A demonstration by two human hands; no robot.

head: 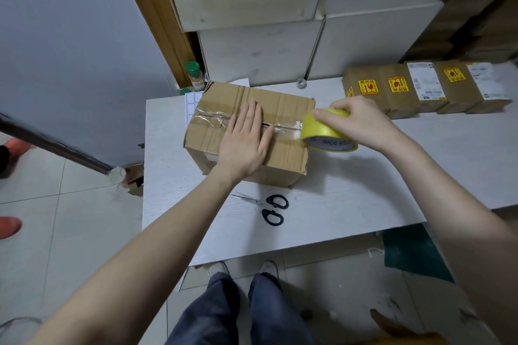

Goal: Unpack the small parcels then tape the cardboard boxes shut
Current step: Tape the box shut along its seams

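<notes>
Mid-frame, our left hand (246, 140) lies flat across the cardboard box (249, 131) seam; our right hand (361, 120) grips the yellow tape roll (326, 131) at the seam's right end

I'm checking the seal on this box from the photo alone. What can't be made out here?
- Head view: the left hand covers the middle of the cardboard box seam.
- The tape roll and right hand hide the seam's right end.
- The small parcels' label text is too small.

creased matt brown cardboard box (283, 109) under my palm | glossy yellow plastic tape roll (326, 130) | matt white wood-grain tabletop (336, 204) | black plastic-handled metal scissors (266, 206)
</notes>
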